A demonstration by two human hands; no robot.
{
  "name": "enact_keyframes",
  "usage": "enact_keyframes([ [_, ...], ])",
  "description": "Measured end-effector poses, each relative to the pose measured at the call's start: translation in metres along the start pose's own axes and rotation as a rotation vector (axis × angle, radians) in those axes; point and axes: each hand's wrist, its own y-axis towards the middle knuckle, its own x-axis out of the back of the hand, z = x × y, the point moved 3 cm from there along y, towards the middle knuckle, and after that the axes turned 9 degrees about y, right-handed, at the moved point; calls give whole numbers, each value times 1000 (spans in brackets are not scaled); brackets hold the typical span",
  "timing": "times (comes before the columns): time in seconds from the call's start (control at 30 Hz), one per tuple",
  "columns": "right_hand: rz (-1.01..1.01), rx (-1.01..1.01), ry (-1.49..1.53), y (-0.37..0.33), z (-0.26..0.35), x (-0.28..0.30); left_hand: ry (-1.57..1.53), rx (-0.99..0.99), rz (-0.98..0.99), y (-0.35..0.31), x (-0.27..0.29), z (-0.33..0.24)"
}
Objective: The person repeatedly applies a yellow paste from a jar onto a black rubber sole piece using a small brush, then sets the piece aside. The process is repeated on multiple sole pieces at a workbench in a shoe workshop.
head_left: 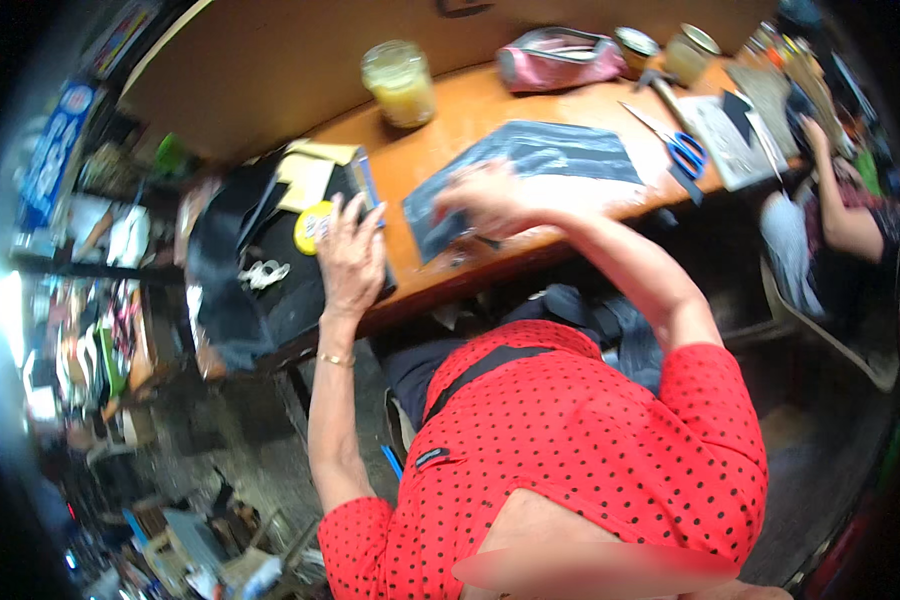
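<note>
From my end, I see the left hand spread open, gripping nothing visible, by a round yellow disc left of centre. The right hand, blurred, grip unclear, is over a smeared dark-grey sheet at upper centre, probably laid flat for easy reach.

Shirt red, black polka dots all over. Tabletop glossy orange-brown. Sheet dark grey, whitish streaks. Scissors blue-handled. Pouch pink, grey edging. Jar pale yellow inside. Disc bright yellow; papers paler yellow; material at left black; bracelet gold.
</note>
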Motion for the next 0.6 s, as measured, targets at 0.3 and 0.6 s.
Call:
enact_keyframes([
  [0.3,-687,-690,146,-158,-155,35,214,383,-313,-19,62,80],
  [0.6,-751,-841,82,-148,-154,31,27,1205,-38,-92,48,228],
])
